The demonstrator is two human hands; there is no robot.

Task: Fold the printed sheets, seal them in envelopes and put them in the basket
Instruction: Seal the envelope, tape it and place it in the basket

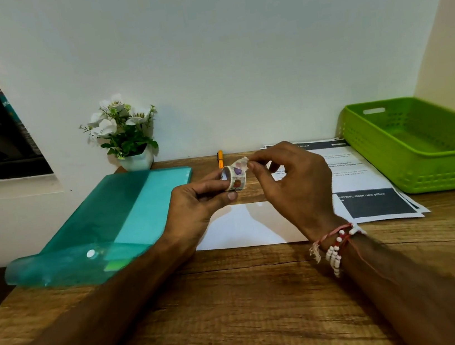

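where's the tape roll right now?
Head view, centre: the patterned tape roll is in the left hand, above the white envelope; the right hand pinches its loose end.
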